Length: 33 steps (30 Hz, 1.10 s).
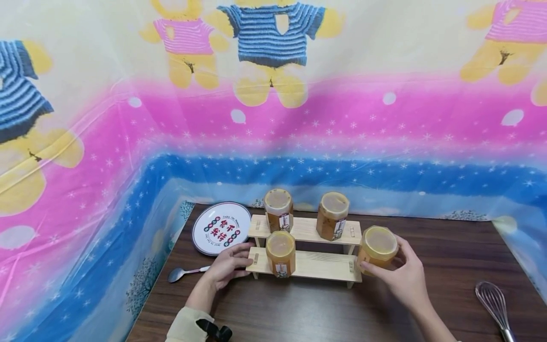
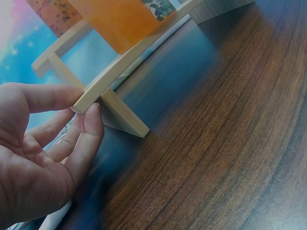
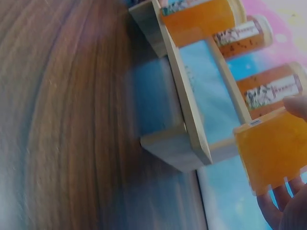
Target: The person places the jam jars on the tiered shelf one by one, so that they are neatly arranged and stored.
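The landmark is the two-step wooden rack [image 1: 306, 266] standing on the dark wood-grain worktop [image 1: 299, 313].

Nearest the viewer, the left hand [image 1: 228, 265] is at the rack's left end. The left wrist view shows thumb and fingertips [image 2: 91, 120] pinching the corner of the lower step, a hold that appears to steady the rack. The right hand [image 1: 403, 280] is at the rack's right end, fingers curled round an amber jar [image 1: 378, 249]. This jar is held just beside the right end of the lower step, at about its height — whether it touches the wood cannot be told.

On the lower step, left of centre, stands a second jar [image 1: 280, 253], upright, label facing the viewer. On the upper step stand two darker jars, one at the left [image 1: 278, 209] and one right of centre [image 1: 332, 215], both upright with lids on.

Left of the rack, a spoon [image 1: 183, 273] lies flat on the worktop just beyond the left hand. Behind it lies a round printed plate [image 1: 221, 228] near the rack's upper left corner. Well to the right of the rack, a wire whisk [image 1: 493, 301] lies near the worktop's edge.

Beyond the rack hangs a patterned plastic sheet [image 1: 273, 118] — cartoon bears, pink and blue bands.
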Tool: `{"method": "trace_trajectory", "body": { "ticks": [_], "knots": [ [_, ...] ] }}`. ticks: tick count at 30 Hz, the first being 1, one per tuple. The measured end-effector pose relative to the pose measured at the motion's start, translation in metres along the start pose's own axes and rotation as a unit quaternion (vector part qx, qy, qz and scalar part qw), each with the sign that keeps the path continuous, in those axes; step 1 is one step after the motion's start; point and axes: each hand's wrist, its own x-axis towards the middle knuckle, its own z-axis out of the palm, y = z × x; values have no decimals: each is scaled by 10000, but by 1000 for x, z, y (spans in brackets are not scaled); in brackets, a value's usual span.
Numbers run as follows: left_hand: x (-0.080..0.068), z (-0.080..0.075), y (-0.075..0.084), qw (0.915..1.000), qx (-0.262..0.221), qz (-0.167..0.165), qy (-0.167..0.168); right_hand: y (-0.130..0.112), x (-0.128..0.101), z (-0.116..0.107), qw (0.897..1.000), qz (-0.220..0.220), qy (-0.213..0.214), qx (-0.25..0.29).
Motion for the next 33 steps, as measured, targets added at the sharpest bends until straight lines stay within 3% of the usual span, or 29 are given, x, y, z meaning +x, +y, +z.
{"method": "trace_trajectory", "body": {
  "ticks": [16,33],
  "knots": [
    [-1,0,0,10000,8,12,-9,-23,-22,38,9980,-152,-497,367],
    [-1,0,0,10000,13,84,-45,-28,-24,71,9958,-204,-578,688]
  ]
}}
